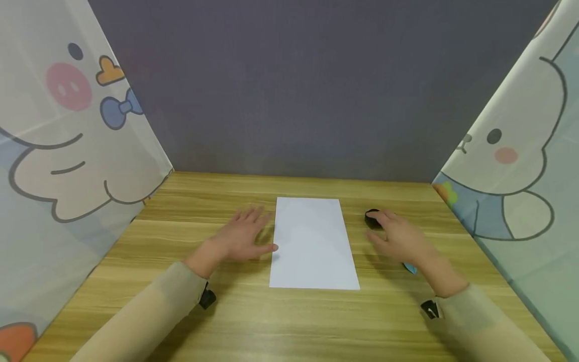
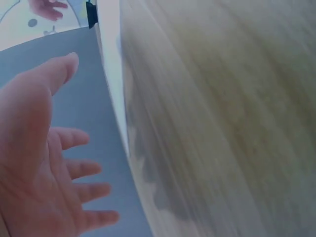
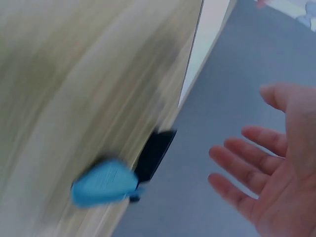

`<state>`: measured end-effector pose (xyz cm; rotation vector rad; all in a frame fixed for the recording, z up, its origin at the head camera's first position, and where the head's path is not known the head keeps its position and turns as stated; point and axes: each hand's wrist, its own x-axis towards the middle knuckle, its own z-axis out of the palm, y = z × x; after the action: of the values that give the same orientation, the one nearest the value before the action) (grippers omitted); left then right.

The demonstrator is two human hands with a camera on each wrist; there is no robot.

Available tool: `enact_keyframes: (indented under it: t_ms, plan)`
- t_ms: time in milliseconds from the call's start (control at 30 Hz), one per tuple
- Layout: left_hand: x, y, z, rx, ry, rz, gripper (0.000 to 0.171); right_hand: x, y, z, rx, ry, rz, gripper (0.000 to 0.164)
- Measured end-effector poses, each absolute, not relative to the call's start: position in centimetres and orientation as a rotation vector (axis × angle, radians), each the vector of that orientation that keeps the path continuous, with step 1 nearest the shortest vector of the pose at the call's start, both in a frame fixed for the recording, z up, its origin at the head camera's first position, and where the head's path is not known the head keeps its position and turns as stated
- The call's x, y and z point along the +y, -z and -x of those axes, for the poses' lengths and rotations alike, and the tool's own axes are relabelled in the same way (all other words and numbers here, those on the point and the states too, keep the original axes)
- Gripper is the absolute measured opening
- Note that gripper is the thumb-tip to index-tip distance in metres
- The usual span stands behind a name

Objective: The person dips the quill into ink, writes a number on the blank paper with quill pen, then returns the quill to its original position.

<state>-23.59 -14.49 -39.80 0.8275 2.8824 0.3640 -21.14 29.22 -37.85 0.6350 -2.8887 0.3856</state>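
A white sheet of paper [image 1: 312,242] lies upright on the wood-grain table. My left hand [image 1: 242,235] hovers at its left edge, fingers spread, the thumb tip reaching the sheet's edge; in the left wrist view its palm [image 2: 37,163] holds nothing. To the right of the sheet, my right hand [image 1: 400,236] is held over an item with a black part [image 1: 373,219] and a light blue part [image 1: 410,268], partly covering it. In the right wrist view the blue part [image 3: 106,182] and black part [image 3: 155,154] appear blurred, apart from the loosely extended fingers. Its exact kind cannot be told.
The wooden table [image 1: 203,322] meets a dark grey upright panel [image 1: 298,90] at the back. Cloth with cartoon animals [image 1: 68,151] hangs along the left side, and a similar cloth [image 1: 520,151] along the right. Small black devices sit at both wrists.
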Motion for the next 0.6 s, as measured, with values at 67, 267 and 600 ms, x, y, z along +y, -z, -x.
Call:
enact_keyframes:
  t_ms: [67, 267, 600]
  plan:
    - [-14.6, 39.8, 23.9, 2.815, -0.413, -0.820, 0.094, 30.2, 37.4, 21.4, -2.906, -0.450, -0.588, 0.054]
    - [-14.8, 40.6, 25.0, 2.694, -0.453, -0.824, 0.091, 33.5, 37.3, 22.5, -2.902, -0.586, -0.491, 0.043]
    - [-14.3, 41.1, 25.4, 2.673, -0.412, -0.786, 0.088, 36.4, 37.7, 23.8, -2.940, -0.677, -0.392, 0.043]
